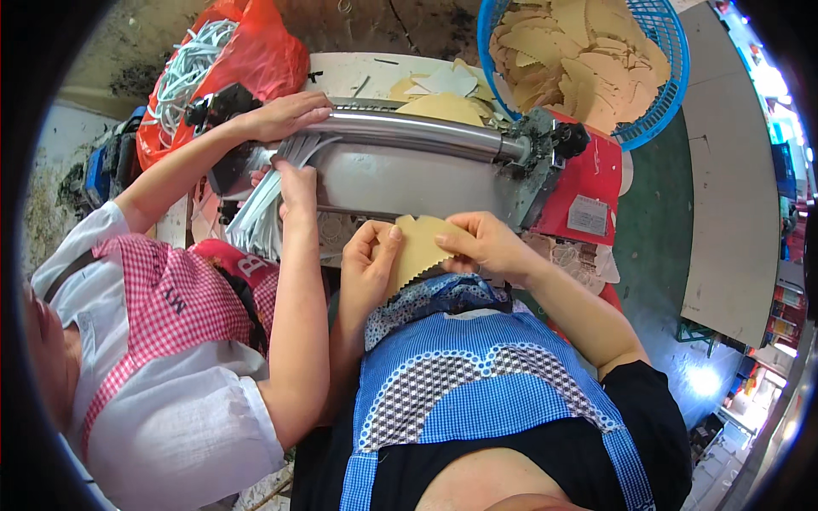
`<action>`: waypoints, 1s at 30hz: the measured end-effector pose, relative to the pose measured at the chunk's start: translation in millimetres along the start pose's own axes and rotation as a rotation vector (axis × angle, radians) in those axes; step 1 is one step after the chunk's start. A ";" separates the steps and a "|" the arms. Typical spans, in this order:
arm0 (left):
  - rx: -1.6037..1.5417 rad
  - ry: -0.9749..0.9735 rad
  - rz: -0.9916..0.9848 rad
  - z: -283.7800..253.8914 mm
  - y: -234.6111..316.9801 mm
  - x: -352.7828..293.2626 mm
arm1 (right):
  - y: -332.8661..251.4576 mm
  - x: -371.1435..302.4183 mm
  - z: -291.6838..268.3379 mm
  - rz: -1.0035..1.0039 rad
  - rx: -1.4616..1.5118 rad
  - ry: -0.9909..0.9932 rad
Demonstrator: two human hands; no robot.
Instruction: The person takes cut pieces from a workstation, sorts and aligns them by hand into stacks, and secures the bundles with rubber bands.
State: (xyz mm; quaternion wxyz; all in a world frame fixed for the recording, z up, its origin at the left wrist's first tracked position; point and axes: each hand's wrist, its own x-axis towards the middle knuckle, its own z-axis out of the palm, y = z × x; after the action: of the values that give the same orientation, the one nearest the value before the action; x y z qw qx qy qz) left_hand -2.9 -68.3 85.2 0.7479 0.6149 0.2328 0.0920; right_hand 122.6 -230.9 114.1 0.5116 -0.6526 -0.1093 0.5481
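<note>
Tan piece (417,244) is held between both hands (368,262) (488,244).

Matt sheet (417,245) & glossy mtl roller (417,129)

Pale worktable (341,66), steel-roller machine (400,175) standing on it, flat tan pieces (443,109) behind.

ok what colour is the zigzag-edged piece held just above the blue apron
The zigzag-edged piece is a yellowish tan, seen best in the head view.
</note>
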 end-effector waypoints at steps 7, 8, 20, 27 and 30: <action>0.027 0.007 -0.114 -2.1 9.5 5.1 | -9.3 34.7 -44.8 -0.075 0.923 0.271; -0.048 -0.024 -0.160 -16.1 -2.8 -1.4 | -15.1 46.3 -36.6 -0.036 0.868 0.227; 0.039 0.127 -0.296 -16.6 -22.4 -5.3 | -159.6 138.6 -194.2 -0.373 -0.889 0.099; -0.010 0.300 -0.438 -17.1 -22.9 -21.3 | -87.2 215.9 -196.5 -0.075 -1.300 -0.224; 0.003 0.311 -0.493 -24.8 -37.4 -26.4 | -95.5 247.9 -201.5 -0.139 -1.204 -0.220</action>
State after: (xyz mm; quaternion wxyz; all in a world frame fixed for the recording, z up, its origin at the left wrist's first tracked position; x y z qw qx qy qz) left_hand -43.0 -66.2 52.1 0.7019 0.5196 0.4872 0.0004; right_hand 422.3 -123.7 14.6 0.0736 -0.7579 -0.4940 0.4197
